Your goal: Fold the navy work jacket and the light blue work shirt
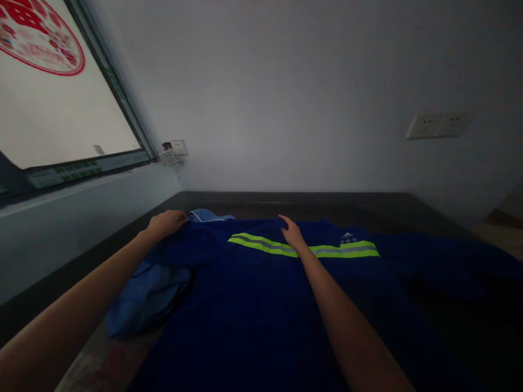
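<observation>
while a pale wall (286, 109) fills the back, a dark surface (286, 203) runs out from its foot, and spread over it, reaching toward the wearer, lies the shirt (253, 305), dark blue, its far edge up near the wall and one sleeve trailing off to the right into shadow. it looks like sturdy woven cotton, so i'd judge it soft and limp, light to lift though wide enough to drag, neither slippery nor fragile; the far edge at the shoulders seems the best place to take hold, with a pinch on each side so the body hangs evenly. paler blue cloth (143, 296) lies crumpled beside and partly under its left side. across the chest runs a yellow-green stripe (261, 244), perhaps a little stiffer than the rest. the left hand (166, 223) bends over the far left corner, fingertips at the fabric; the right hand (292, 233) is by the middle of the far edge, index finger stretched out. whether either one grips the cloth, i cannot tell. smallest is a white logo (348, 237) above the stripe's right end.
</observation>
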### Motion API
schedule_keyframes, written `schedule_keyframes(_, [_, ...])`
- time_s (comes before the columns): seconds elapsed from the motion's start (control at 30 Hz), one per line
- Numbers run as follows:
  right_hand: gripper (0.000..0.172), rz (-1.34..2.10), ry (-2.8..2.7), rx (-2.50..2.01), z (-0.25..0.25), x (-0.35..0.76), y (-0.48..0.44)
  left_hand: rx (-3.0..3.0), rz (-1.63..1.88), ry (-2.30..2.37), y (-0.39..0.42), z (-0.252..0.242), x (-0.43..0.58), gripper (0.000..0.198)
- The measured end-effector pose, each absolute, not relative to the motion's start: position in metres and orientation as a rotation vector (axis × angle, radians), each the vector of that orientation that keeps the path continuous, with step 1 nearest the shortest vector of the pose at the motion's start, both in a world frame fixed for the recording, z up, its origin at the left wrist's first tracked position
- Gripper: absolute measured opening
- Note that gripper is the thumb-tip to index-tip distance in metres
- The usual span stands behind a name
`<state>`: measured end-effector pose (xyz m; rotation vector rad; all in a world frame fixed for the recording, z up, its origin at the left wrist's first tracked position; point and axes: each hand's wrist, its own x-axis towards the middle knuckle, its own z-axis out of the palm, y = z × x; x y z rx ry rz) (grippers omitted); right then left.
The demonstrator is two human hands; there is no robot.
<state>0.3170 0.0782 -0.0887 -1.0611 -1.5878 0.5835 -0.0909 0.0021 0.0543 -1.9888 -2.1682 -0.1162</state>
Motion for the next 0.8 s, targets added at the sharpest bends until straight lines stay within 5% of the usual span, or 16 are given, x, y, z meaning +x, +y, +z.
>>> schedule_keyframes(0.23, [0.037, 0.387, -1.627, -1.324, -0.078, 0.319, 0.071, -1.986, -0.037, -1.965, -0.004, 0.040, -0.040, 0.034])
schedule_keyframes(0.4, [0.031, 0.229, -1.801, -1.383, -0.074, 0.312, 0.052, -2.527, -0.167, -1.574, -0.028, 0.022, 0.036, 0.034])
schedule_keyframes(0.53, [0.021, 0.168, -1.939, -1.436, -0.088, 0.308, 0.047, -2.789, -0.003, -1.609, -0.056, -0.026, 0.081, 0.054])
schedule_keyframes(0.8, [0.038, 0.096, -1.962, -1.473, -0.086, 0.307, 0.049, -2.707, -0.115, -1.727, -0.069, -0.061, 0.087, 0.058])
